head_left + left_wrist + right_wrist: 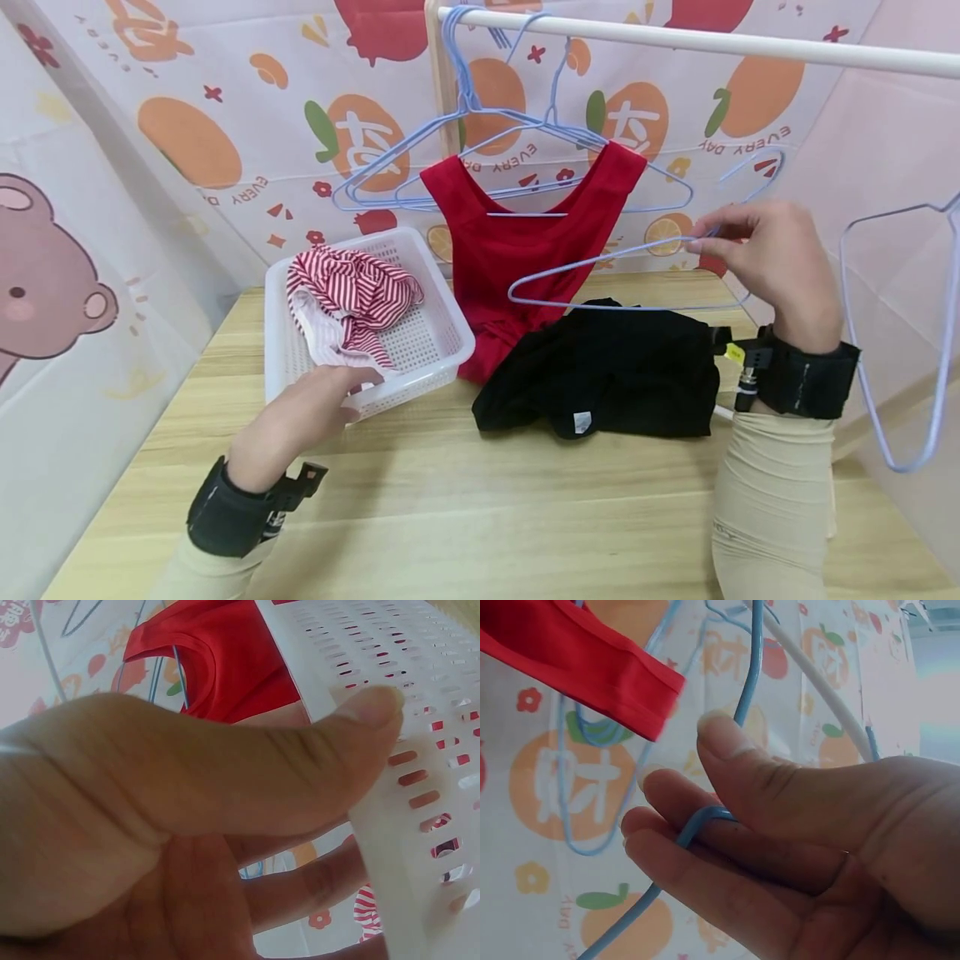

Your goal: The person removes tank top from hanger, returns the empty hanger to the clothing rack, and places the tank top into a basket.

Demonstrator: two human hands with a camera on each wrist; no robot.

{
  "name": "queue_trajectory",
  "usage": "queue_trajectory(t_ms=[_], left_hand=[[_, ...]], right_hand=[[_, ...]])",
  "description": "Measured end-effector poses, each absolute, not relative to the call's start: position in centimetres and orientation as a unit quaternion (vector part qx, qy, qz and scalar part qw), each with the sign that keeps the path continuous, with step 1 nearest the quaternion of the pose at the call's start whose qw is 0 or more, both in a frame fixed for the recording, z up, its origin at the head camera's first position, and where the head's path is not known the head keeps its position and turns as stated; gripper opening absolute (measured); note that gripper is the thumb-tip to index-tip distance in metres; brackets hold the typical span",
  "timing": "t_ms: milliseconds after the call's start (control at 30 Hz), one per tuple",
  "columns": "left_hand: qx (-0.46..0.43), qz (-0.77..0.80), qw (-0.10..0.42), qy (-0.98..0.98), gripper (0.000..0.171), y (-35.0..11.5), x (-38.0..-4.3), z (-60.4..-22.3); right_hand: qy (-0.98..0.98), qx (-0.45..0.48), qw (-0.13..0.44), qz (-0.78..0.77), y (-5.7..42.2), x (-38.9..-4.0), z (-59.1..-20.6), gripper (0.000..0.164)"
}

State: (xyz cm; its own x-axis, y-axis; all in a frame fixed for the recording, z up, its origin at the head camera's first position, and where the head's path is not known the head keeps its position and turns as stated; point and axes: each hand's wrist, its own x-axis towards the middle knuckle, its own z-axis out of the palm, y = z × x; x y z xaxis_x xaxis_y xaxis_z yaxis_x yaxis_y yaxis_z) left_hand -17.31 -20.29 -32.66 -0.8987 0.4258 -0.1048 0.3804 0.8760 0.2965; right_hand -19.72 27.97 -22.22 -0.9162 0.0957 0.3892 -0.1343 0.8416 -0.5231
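Above the worktop (480,517) runs a white rail (675,37), a red garment (517,242) hanging beneath it. Left of that stands a white basket (416,376); right of the basket a black garment (615,367) lies crumpled. A blue hanger (660,309) is held up, partly in front of the red garment. A red-striped garment (356,287) lies in the basket. The hands are well apart — right hand (783,258) pinching the hanger near its hook, left hand (300,417) gripping the basket's near rim.

Home-style clothes corner; can't tell if real home or mock-up. Tells: wood-look table (480,517), fruit-print cloth (262,150) as back wall, bear-print cloth (45,275) at left, white clothes rail (697,37), blue hangers (468,102), plastic basket (431,325).
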Motion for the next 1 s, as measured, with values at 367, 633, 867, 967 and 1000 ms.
queue_trajectory(t_ms=[367, 633, 867, 967, 1000], left_hand=[[0.210, 0.132, 0.088, 0.965, 0.048, -20.4, -17.1, -32.8], [0.201, 0.138, 0.095, 0.965, 0.048, -20.2, -17.0, -32.9], [0.199, 0.140, 0.090, 0.966, 0.047, -20.1, -17.0, -32.9], [0.201, 0.139, 0.087, 0.966, 0.048, -20.1, -17.1, -32.8], [0.203, 0.138, 0.086, 0.965, 0.047, -20.1, -17.1, -32.7]], right_hand=[[-0.939, 0.006, 0.202, 0.280, 28.9, -20.6, -19.3, 0.025], [-0.947, -0.008, 0.162, 0.278, 30.0, -21.6, -17.1, 0.032], [-0.957, -0.021, 0.141, 0.253, 30.8, -22.6, -14.9, 0.037], [-0.958, -0.027, 0.140, 0.251, 31.1, -22.8, -14.3, 0.039], [-0.958, -0.030, 0.140, 0.250, 31.2, -22.8, -14.1, 0.039]])
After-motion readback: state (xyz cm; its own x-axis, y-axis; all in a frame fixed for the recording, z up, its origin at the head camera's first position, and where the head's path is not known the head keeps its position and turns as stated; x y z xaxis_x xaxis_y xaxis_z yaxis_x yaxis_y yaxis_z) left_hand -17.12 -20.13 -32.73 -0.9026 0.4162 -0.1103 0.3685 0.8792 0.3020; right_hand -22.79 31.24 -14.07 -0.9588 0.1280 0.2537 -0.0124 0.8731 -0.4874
